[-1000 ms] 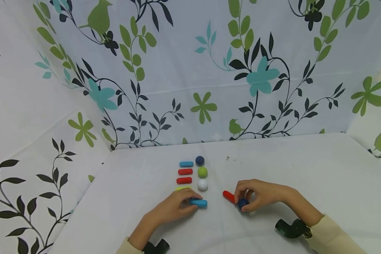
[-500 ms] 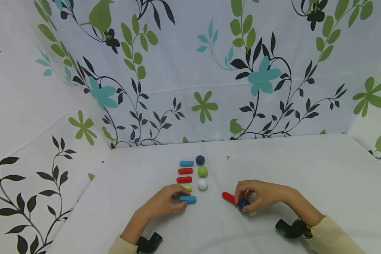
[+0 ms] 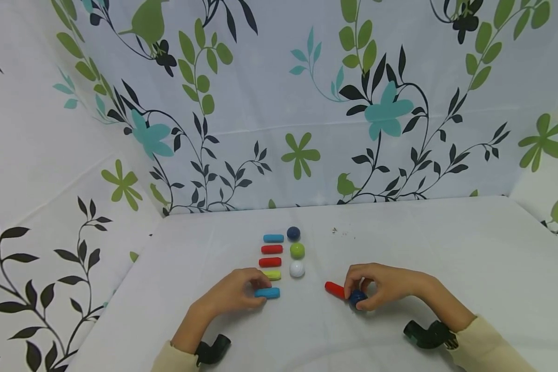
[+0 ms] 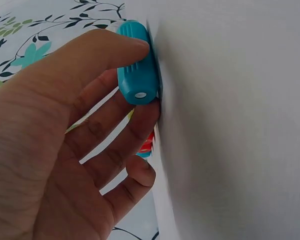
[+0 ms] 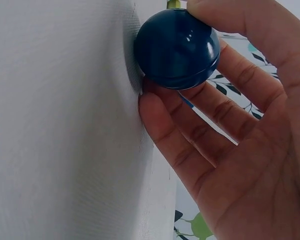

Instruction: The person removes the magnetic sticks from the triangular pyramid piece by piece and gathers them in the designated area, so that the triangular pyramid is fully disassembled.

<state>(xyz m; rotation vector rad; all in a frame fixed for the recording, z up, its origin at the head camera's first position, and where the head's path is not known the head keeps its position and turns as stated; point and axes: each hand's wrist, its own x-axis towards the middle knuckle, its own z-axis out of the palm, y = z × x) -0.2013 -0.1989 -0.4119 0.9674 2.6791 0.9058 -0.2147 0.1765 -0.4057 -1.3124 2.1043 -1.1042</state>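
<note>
My left hand (image 3: 234, 293) pinches a short light-blue plastic cylinder (image 3: 267, 293) between thumb and fingers, low over the table. In the left wrist view the cylinder (image 4: 138, 75) shows grooves and a pale spot on its end. Farther right, my right hand (image 3: 385, 284) holds a dark blue ball (image 3: 357, 298). The right wrist view shows this glossy ball (image 5: 176, 49) against the white surface, thumb on one side and fingers on the other. A red cylinder (image 3: 335, 290) lies slantwise just left of the right hand's fingers.
Beyond the left hand lie a blue cylinder (image 3: 273, 238), two red cylinders (image 3: 272, 249) and a yellow-green cylinder (image 3: 273, 275), one below another. Beside them runs a column of balls: dark blue (image 3: 293, 233), green (image 3: 297, 251), white (image 3: 296, 268). A leaf-patterned cloth (image 3: 260, 103) hangs behind the white table (image 3: 423, 237).
My left hand has slid left with the light-blue cylinder, bringing it below the yellow-green one, more of which now shows. The right hand and its ball have stayed nearly still.
</note>
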